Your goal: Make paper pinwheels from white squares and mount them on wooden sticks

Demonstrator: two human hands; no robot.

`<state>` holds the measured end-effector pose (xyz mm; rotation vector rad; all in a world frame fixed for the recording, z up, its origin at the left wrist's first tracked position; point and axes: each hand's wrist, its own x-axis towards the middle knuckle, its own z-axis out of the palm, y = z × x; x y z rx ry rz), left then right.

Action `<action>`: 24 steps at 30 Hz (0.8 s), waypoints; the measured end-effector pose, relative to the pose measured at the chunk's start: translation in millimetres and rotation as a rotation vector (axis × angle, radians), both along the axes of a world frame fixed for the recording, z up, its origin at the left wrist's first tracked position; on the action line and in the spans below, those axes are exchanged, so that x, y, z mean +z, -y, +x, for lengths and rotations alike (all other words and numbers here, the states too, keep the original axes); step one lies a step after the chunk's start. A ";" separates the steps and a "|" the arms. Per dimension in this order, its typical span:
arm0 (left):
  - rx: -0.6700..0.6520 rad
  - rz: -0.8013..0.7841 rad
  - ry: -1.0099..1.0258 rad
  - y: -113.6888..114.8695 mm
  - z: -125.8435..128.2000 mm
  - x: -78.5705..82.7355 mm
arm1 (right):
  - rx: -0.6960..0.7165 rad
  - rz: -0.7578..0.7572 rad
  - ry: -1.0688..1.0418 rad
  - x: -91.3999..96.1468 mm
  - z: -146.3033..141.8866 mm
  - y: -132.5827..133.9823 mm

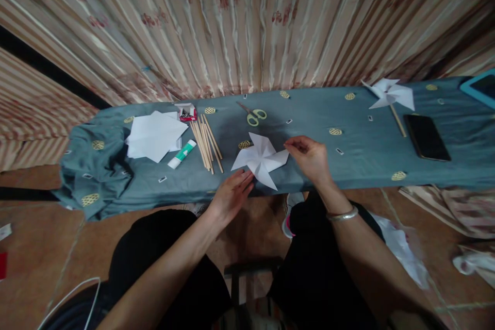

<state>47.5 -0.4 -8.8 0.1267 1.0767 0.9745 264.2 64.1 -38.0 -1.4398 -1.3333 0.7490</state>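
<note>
A white paper pinwheel (260,159) lies near the table's front edge, its blades folded in towards the middle. My left hand (232,193) rests at its lower left side, fingers stretched out and touching or almost touching a blade. At the tip of the right-hand blade, my right hand (309,157) has thumb and forefinger pinched together. Whether they grip the paper or something tiny cannot be made out. Green-handled scissors (255,116) lie just behind the pinwheel. To its left is a bundle of wooden sticks (207,143).
A glue stick (182,154), stacked white paper (157,135) and a small red box of pins (187,112) are at the left. On the right lie a finished pinwheel on a stick (390,95), a black phone (427,137) and a blue-framed device (479,87). A curtain (247,31) hangs behind.
</note>
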 end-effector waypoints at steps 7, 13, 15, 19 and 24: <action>-0.007 0.042 0.059 -18.0 19.4 -6.4 | 0.065 -0.093 -0.028 -19.2 -0.3 -35.7; 0.020 0.070 0.074 -35.7 40.4 -12.0 | 0.095 -0.145 -0.099 -28.9 -9.4 -45.0; 0.035 0.063 0.057 -42.7 45.4 -14.8 | 0.104 -0.145 -0.134 -25.8 -10.8 -45.6; 0.007 0.168 0.064 -55.7 49.1 -19.3 | 0.121 -0.118 -0.198 -9.9 -11.8 -41.6; -0.021 0.292 0.023 -66.1 46.6 -19.4 | 0.140 -0.004 -0.298 12.0 -12.7 -28.4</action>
